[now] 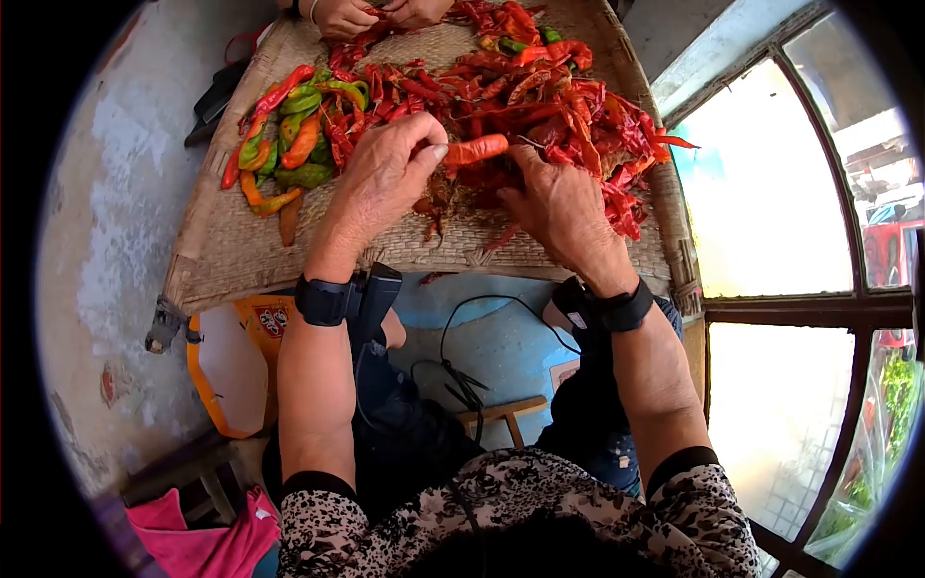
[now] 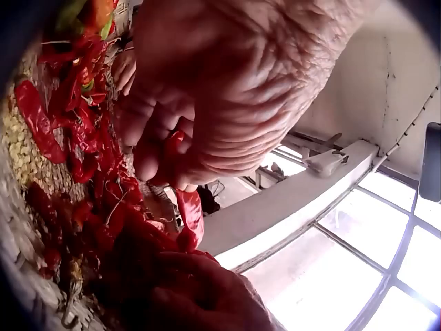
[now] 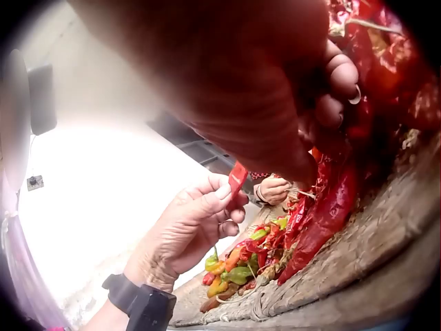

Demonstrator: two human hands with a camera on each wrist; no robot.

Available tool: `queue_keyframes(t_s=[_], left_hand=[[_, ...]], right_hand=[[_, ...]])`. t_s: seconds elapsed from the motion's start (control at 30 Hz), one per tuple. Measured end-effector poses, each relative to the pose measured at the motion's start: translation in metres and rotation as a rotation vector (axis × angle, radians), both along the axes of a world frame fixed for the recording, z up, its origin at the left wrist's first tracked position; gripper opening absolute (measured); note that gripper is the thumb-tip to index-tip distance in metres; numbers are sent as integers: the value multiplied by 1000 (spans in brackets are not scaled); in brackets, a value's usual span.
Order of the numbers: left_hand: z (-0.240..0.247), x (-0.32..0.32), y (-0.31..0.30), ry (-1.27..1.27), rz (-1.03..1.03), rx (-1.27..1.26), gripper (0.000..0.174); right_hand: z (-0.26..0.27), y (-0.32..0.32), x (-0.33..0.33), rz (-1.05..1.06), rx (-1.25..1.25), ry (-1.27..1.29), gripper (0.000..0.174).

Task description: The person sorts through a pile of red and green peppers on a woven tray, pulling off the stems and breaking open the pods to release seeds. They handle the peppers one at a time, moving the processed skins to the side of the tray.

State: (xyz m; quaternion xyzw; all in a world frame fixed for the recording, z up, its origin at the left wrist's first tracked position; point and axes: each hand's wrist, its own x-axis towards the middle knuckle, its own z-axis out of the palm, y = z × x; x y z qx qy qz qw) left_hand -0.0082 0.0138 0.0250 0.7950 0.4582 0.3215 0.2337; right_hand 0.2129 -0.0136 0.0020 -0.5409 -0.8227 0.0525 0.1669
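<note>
Between the thumb and fingers of my left hand (image 1: pixel 385 178) is a red chili pepper (image 1: pixel 477 149), its free end pointing right. The left wrist view shows the same chili (image 2: pixel 191 214) hanging from the fingertips. My right hand (image 1: pixel 564 207) reaches into the front of a pile of wrinkled red chilies (image 1: pixel 568 106), its fingertips close to the held chili's end. In the right wrist view its fingers are bent beside a long red chili (image 3: pixel 324 224); I cannot tell whether they grip anything. Everything lies on a woven tray (image 1: pixel 226 236).
Green and orange peppers (image 1: pixel 303 99) lie at the tray's left. Another person's hands (image 1: pixel 342 16) work at its far edge. A window (image 1: pixel 771 183) stands on the right. Below the tray are a black cable (image 1: pixel 467 380) and an orange-edged container (image 1: pixel 231 371).
</note>
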Motion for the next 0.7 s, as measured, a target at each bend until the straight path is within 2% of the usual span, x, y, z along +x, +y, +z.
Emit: queue_keyframes(t_s=[0.03, 0.1, 0.13, 0.2, 0.23, 0.3, 0.33, 0.37, 0.43, 0.47, 0.57, 0.7], left_hand=[[3, -8, 7, 20, 138, -66, 14], [-17, -13, 25, -279, 347, 205, 22], [-23, -17, 31, -277, 345, 205, 22], [-26, -20, 36, -74, 496, 443, 29], [-22, -20, 34, -73, 494, 444, 29], [-13, -21, 23, 57, 258, -75, 28], [-10, -16, 18, 223, 212, -104, 26], [-17, -12, 14, 225, 210, -105, 26], [-28, -3, 5, 382, 77, 19, 26], [-31, 2, 4, 415, 62, -107, 28], [-33, 14, -1, 356, 47, -58, 30], [-36, 23, -3, 436, 37, -53, 27]], right_hand=[[0, 0, 1, -23, 15, 33, 37], [-1, 1, 2, -46, 30, 68, 34], [-5, 2, 4, 1, 52, 62, 31], [-9, 3, 5, 44, 76, 59, 28], [-11, 2, 3, 61, 85, 61, 25], [-13, 1, 0, 78, 94, 64, 22], [-13, 0, -2, 72, 77, 29, 22], [-13, -2, -3, 65, 59, -6, 22], [-11, -4, -3, 59, 37, -63, 22], [-9, -4, -4, 56, 18, -122, 23], [-6, -4, -4, 34, -60, -112, 21], [-1, -6, -6, 29, -98, -125, 22]])
